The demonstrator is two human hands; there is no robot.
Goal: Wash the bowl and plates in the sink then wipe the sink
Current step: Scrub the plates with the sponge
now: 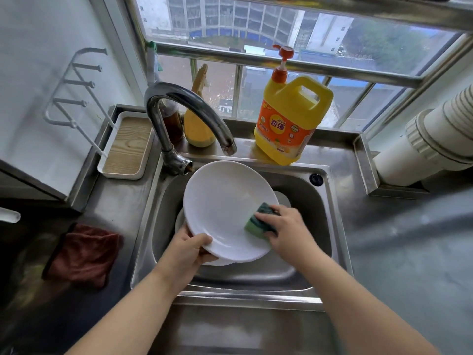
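Two bare forearms enter from the lower edge, each uncovered from elbow to wrist. The left hand [188,248] and right hand [286,228] are ungloved, with short, unpainted fingernails; no sleeves are visible.

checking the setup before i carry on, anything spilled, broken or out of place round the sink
Nothing stands out. The left hand grips the round white plate tilted over the steel sink, the right hand presses the green sponge on it. The yellow detergent jug stands upright.
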